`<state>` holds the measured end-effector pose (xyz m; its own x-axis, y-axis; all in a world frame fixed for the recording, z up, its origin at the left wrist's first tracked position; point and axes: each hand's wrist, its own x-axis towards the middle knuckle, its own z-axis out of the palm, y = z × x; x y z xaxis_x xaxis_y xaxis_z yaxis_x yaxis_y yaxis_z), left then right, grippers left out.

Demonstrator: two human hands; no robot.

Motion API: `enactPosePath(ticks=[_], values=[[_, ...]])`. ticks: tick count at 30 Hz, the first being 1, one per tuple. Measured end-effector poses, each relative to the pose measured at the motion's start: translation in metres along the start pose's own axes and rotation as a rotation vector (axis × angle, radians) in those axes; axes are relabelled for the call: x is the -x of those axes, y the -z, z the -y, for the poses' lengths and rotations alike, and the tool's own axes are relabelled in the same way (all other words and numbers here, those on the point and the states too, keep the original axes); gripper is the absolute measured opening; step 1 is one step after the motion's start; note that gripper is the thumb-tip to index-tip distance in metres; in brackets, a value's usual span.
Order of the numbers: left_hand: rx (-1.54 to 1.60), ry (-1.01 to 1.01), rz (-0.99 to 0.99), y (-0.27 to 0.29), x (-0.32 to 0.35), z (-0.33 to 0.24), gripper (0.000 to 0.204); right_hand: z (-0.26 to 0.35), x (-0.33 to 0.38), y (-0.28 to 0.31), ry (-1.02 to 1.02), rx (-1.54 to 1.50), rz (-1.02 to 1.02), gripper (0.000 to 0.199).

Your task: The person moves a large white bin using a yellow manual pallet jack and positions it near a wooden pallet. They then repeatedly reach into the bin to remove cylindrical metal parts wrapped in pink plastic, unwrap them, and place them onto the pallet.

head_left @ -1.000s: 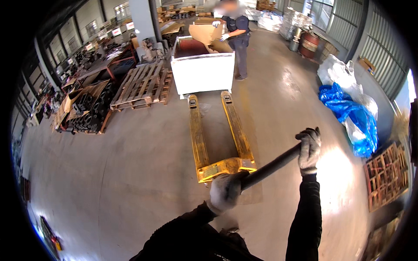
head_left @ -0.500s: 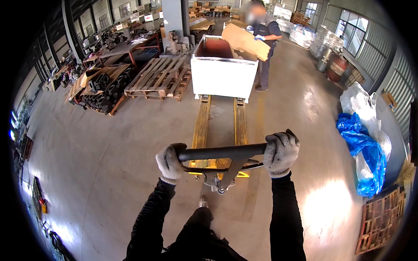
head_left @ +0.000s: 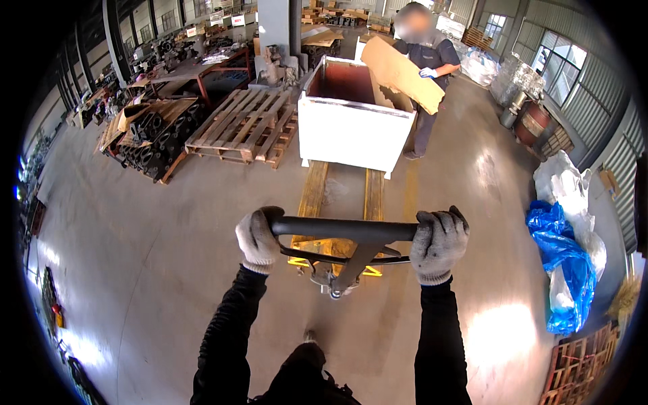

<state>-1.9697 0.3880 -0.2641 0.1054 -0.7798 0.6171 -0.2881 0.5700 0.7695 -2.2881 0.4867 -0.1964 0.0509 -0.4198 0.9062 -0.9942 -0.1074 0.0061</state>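
Both my gloved hands are closed around the black handle bar (head_left: 347, 229) of a yellow pallet jack. My left hand (head_left: 257, 237) grips the bar's left end and my right hand (head_left: 439, 246) its right end. Ahead, the two forks, left (head_left: 314, 196) and right (head_left: 373, 194), point at a white metal bin (head_left: 354, 133). Their tips are hidden at the bin's lower edge. A tan cardboard sheet (head_left: 401, 73) leans over the bin's right side, held by the gloved hand (head_left: 428, 72) of a co-worker.
A wooden pallet (head_left: 243, 121) lies left of the bin, beside a stack of dark metal parts (head_left: 152, 138). A grey pillar (head_left: 275, 30) stands behind. White plastic wrap (head_left: 563, 182) and blue sheeting (head_left: 560, 246) lie at right, near another pallet (head_left: 580, 361) and a rusty drum (head_left: 533, 121).
The bin now looks nearer and larger, and its lower edge covers more of the forks. The co-worker and cardboard appear further right. Both my hands keep their grip on the handle bar.
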Motion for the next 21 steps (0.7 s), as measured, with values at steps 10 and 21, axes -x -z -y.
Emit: enactPosePath(ticks=[10,21], values=[[-0.441,-0.397,0.053,-0.086,-0.142,0.018,0.026,-0.055,-0.071,-0.117,-0.078,-0.145,0.200,0.011],[-0.557,-0.490,0.164,-0.200,-0.259,0.090,0.011,-0.128,-0.123,-0.268,-0.118,-0.225,0.091,0.016]])
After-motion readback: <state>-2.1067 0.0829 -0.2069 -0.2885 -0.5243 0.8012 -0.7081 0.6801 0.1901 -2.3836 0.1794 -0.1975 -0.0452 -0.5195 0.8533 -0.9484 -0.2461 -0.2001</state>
